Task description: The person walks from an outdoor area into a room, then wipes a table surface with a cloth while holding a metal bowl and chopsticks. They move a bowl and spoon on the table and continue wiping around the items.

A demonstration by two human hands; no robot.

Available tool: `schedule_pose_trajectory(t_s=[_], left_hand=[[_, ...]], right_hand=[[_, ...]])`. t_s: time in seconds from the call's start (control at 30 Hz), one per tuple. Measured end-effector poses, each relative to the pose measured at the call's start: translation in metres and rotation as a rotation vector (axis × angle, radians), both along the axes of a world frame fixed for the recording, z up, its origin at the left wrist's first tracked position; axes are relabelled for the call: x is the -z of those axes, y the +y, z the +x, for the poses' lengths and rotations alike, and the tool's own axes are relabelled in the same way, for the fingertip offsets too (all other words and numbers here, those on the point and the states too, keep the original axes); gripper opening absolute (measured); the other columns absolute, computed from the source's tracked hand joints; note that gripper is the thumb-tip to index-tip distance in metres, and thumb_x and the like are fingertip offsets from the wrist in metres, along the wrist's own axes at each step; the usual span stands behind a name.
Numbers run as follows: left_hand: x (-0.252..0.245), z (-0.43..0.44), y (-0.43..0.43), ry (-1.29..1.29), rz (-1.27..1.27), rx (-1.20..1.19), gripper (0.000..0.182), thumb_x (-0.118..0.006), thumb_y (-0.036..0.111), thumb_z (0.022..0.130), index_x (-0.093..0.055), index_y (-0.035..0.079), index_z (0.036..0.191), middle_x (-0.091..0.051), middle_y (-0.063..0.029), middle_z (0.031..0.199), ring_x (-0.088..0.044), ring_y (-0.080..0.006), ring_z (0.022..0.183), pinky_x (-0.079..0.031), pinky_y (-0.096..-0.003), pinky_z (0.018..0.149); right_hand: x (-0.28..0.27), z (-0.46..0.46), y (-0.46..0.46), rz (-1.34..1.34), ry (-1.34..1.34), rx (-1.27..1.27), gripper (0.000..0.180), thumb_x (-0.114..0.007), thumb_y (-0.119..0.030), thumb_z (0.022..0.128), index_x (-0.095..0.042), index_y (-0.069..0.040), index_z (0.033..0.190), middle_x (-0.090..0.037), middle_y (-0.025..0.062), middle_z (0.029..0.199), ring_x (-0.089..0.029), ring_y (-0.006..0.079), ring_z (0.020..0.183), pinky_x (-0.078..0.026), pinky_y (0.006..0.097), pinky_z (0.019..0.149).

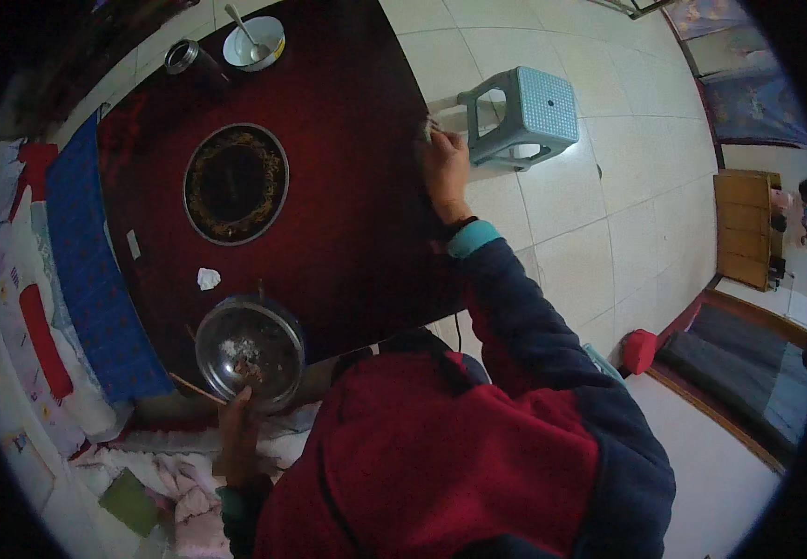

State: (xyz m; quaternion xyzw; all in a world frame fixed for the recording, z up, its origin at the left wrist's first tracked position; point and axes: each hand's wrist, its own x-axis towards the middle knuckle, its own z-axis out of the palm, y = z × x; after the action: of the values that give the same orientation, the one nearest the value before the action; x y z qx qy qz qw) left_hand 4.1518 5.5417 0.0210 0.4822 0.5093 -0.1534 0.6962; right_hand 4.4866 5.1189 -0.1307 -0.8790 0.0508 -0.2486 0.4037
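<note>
A stainless steel bowl [281, 335] with white and brownish scraps in its bottom is at the near left edge of the dark red table [347, 209]. My left hand [237, 426] grips the bowl's near rim, thumb on top, and the fingers beneath are hidden. Beside that hand a thin wooden stick [197, 388], perhaps a chopstick, pokes out. My right hand [447, 171] is at the table's right edge with its fingers closed on a small greyish-tan cloth [430, 128], mostly covered by the fingers.
A crumpled white tissue [208, 279] lies beyond the bowl. Farther off are a round black plate [235, 184] with gold decoration, an uncapped dark flask [197, 64] and a white bowl [239, 50] holding a spoon [248, 35]. A plastic stool [547, 105] stands right of the table.
</note>
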Motion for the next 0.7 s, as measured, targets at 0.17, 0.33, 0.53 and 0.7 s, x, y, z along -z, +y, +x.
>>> schedule_pose_trajectory(t_s=[0.17, 0.33, 0.53, 0.7], left_hand=[[0.013, 0.030, -0.026, -0.020, -0.086, -0.016, 0.040, -0.067, 0.006, 0.087, -0.056, 0.008, 0.126, -0.065, -0.0058, 0.101, -0.064, -0.0153, 0.074, -0.051, -0.0284, 0.056], [0.011, 0.045, -0.032, -0.101, -0.083, 0.031, 0.039, -0.064, 0.007, 0.090, -0.056, 0.005, 0.128, -0.065, -0.0066, 0.108, -0.063, -0.0191, 0.086, -0.051, -0.0315, 0.067], [0.019, 0.044, -0.037, -0.130, -0.074, 0.023, 0.034, -0.065, 0.013, 0.092, -0.061, 0.005, 0.124, -0.067, -0.0067, 0.113, -0.067, -0.0197, 0.097, -0.055, -0.0334, 0.077], [0.032, 0.032, -0.026, -0.108, 0.232, 0.344, 0.024, -0.067, 0.022, 0.093, -0.065, 0.009, 0.113, -0.067, -0.0040, 0.099, -0.065, -0.0159, 0.085, -0.051, -0.0303, 0.066]], right_hand=[[-0.001, -0.046, 0.064, -0.184, 0.053, -0.506, 0.018, -0.070, -0.010, 0.083, -0.070, -0.007, 0.101, -0.063, 0.0134, 0.104, -0.058, 0.0362, 0.096, -0.049, 0.0436, 0.083], [-0.032, -0.061, 0.051, -0.038, 0.215, -0.811, 0.022, -0.070, -0.010, 0.081, -0.074, -0.013, 0.103, -0.065, 0.0105, 0.094, -0.062, 0.0329, 0.090, -0.053, 0.0424, 0.077], [-0.019, 0.044, 0.008, -0.006, -0.033, -0.078, 0.024, -0.067, -0.008, 0.086, -0.071, -0.006, 0.109, -0.064, 0.0177, 0.104, -0.060, 0.0369, 0.097, -0.050, 0.0429, 0.084], [0.009, 0.041, 0.034, -0.133, 0.109, -0.447, 0.022, -0.066, -0.009, 0.086, -0.071, -0.005, 0.108, -0.065, 0.0175, 0.104, -0.061, 0.0374, 0.094, -0.052, 0.0425, 0.084]])
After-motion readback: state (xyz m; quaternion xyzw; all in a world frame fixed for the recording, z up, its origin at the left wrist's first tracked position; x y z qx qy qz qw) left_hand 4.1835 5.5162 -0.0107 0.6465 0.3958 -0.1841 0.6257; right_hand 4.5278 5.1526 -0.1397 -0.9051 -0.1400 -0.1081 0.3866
